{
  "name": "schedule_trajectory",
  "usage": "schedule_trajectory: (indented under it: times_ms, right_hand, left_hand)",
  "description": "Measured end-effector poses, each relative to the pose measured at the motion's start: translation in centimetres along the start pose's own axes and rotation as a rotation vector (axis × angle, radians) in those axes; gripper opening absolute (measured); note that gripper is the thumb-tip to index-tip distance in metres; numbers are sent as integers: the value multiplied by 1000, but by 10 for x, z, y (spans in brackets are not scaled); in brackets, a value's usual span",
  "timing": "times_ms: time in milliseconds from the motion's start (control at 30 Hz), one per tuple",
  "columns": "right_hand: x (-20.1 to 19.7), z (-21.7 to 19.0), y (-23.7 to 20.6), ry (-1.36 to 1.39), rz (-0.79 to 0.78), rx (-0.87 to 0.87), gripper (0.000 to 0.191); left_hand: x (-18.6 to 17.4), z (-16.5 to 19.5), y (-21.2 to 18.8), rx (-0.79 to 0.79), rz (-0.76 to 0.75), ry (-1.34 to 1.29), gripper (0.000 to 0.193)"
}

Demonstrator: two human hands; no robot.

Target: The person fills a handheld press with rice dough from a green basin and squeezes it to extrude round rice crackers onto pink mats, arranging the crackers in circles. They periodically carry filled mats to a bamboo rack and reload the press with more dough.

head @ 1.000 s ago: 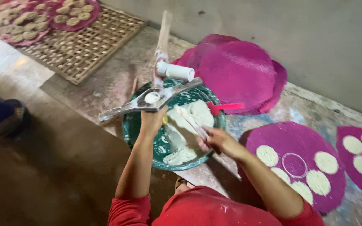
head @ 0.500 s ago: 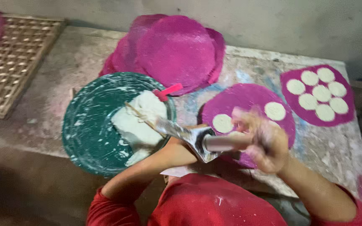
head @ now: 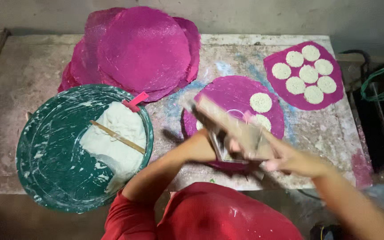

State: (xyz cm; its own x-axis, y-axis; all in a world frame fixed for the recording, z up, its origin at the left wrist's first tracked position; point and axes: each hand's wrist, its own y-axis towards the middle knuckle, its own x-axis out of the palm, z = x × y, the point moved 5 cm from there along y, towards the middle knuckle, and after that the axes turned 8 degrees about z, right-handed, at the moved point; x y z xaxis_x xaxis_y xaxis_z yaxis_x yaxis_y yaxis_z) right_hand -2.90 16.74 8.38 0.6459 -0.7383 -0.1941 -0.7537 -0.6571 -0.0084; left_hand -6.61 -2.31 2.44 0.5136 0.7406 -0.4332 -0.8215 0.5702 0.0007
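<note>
— While both hands work over the near pink mat (head: 236,95), where does the press sit in them?

— The metal hand press (head: 232,131) lies slantwise across the middle of the table (head: 32,66). The left hand (head: 210,144) is under its near left part, and the right hand (head: 290,158) has its grip wrapped round the press at its near right end. The left grip looks closed on the frame, though blur makes its fingers hard to read.

— What can't you make out?

— The press itself is smeared by motion, so its parts run together. It covers the near part of the mat, where two white discs (head: 261,102) show beside it. The right forearm is cut off at the lower right edge.

— And against half a second ago?

— The press has stayed over that same mat. The green basin (head: 45,146) with white dough (head: 116,133) and a stick (head: 117,137) is still at near left, the stack of pink mats (head: 143,49) at far left, and the mat with seven discs (head: 305,73) at far right.
</note>
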Motion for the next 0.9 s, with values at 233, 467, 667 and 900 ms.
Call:
schedule_trajectory:
  times_ms: [233, 467, 667, 900]
  right_hand:
    - [-61, 105, -66, 167, 328, 360, 121]
    - [-104, 180, -159, 323, 753, 448, 110]
    - [-97, 162, -153, 321, 757, 356, 104]
    - [-67, 141, -101, 545, 295, 430, 78]
  left_hand:
    - [4, -25, 64, 280, 378, 252, 53]
    - [66, -92, 65, 166, 240, 533, 32]
    - [80, -83, 67, 180, 254, 553, 36]
    - [28, -59, 108, -75, -28, -1198, 72]
